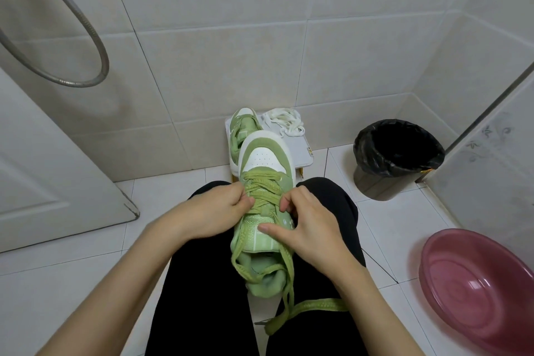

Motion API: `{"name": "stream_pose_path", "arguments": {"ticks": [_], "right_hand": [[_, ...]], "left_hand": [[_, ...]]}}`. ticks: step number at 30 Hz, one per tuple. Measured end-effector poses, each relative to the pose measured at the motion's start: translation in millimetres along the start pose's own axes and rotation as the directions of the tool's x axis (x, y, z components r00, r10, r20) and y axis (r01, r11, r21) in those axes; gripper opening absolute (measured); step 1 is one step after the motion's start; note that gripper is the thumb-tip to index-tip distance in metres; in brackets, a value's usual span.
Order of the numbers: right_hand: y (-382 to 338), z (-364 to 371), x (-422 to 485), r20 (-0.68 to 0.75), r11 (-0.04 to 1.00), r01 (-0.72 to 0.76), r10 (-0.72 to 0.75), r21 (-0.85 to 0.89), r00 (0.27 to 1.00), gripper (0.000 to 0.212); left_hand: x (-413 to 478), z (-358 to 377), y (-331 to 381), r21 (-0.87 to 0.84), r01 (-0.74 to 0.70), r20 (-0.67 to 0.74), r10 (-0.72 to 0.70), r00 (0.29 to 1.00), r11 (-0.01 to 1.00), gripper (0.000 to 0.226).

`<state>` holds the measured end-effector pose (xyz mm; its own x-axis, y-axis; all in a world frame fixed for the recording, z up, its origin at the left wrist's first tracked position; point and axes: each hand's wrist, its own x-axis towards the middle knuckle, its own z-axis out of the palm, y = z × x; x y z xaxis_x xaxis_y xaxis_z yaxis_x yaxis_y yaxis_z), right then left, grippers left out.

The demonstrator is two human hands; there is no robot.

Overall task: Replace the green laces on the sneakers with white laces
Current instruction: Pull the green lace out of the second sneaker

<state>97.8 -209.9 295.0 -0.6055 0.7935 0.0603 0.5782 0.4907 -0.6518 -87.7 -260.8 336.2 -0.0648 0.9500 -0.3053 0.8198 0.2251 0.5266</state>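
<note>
Step in hand, as we read it: unlacing the 1st sneaker (261,159), which rests toe-away btw our knees. Our left hand (213,211) pinches the green lace (260,179) at the left eyelet row. Our right hand (306,225) holds the shoe, thumb pressed on the tongue, fingers curled at the right row. Top eyelets are free, lace ends trailing over our lap; lower crossings are threaded. Next we prob. need to pull each crossing out in turn, w/ the shoe kept steady. The 2nd sneaker (242,127) sits at the stool's (297,150) left edge; the white laces (284,121) lie at its far right corner.
</note>
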Motion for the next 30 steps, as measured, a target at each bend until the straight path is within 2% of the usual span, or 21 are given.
{"name": "stream_pose_path", "arguments": {"ticks": [2, 5, 7, 9, 11, 16, 19, 23, 24, 27, 28, 30], "right_hand": [[3, 0, 0, -0.014, 1.000, 0.007, -0.007, 0.007, 1.000, 0.044], [5, 0, 1, -0.030, 1.000, 0.007, -0.007, 0.004, 1.000, 0.041], [6, 0, 0, -0.033, 1.000, -0.002, 0.003, 0.018, 0.999, 0.040], [6, 0, -1, -0.036, 0.999, -0.005, 0.006, 0.032, 0.999, 0.040], [6, 0, -2, -0.040, 0.999, -0.001, 0.002, 0.043, 0.999, 0.039], [6, 1, -2, -0.043, 0.999, 0.003, -0.001, 0.043, 0.999, 0.039], [7, 1, -2, -0.041, 1.000, 0.016, -0.015, 0.021, 0.999, 0.040], [8, 3, -2, -0.049, 0.999, 0.036, -0.037, -0.016, 0.998, 0.042], [8, 4, -2, -0.053, 0.999, 0.043, -0.045, -0.027, 0.998, 0.043], [9, 6, -1, -0.064, 0.998, 0.056, -0.057, -0.030, 0.996, 0.043], [9, 6, -1, -0.067, 0.998, 0.056, -0.058, -0.028, 0.996, 0.042], [9, 6, 0, -0.074, 0.998, 0.055, -0.056, -0.020, 0.996, 0.041]], "left_hand": [[1, 0, 1, -0.030, 0.020, -0.016, -0.021, 1.000, 0.999, 0.031], [-11, 8, -11, -0.281, -0.088, -0.152, 0.046, 0.987, 0.956, 0.020], [-20, 20, -17, -0.521, -0.229, -0.287, 0.084, 0.954, 0.823, 0.011], [-25, 32, -16, -0.667, -0.308, -0.348, 0.081, 0.934, 0.678, 0.008], [-25, 39, -14, -0.703, -0.357, -0.384, 0.094, 0.918, 0.615, 0.009], [-18, 35, -16, -0.742, -0.398, -0.406, 0.111, 0.907, 0.539, 0.015], [-13, 32, -19, -0.740, -0.374, -0.362, 0.137, 0.922, 0.559, 0.008], [-16, 24, -22, -0.754, -0.348, -0.321, 0.150, 0.935, 0.557, 0.012], [-16, 18, -23, -0.744, -0.322, -0.277, 0.168, 0.946, 0.585, 0.013], [-10, -8, -25, -0.603, -0.235, -0.048, 0.259, 0.965, 0.762, 0.014], [-8, -15, -24, -0.575, -0.206, 0.000, 0.252, 0.968, 0.792, 0.014], [-8, -20, -22, -0.584, -0.173, -0.004, 0.210, 0.978, 0.793, 0.020]]}}
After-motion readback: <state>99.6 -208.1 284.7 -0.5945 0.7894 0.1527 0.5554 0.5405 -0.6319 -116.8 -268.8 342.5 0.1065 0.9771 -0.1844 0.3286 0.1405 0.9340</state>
